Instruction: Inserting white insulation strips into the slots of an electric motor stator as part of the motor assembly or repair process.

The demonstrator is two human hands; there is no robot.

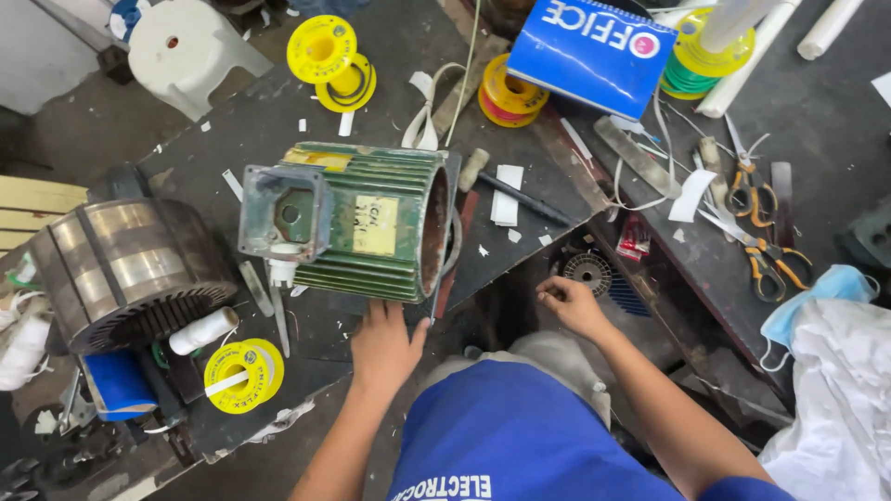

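A green finned motor housing [371,223] lies on its side on the dark workbench [399,56], its open end facing right and a grey terminal box on its left. My left hand [385,345] rests flat on the bench just below the housing, fingers touching its lower edge, holding nothing. My right hand [571,304] hangs lower right of the bench corner, fingers curled loosely, close to a small round metal fan part [587,271]. Whether it grips anything is unclear.
A large metal rotor [125,269] sits at the left beside a yellow tape spool [243,373] and white thread roll [202,331]. Yellow spools [325,51], a blue notebook [594,51], scissors [756,199] and a white stool [186,46] lie around.
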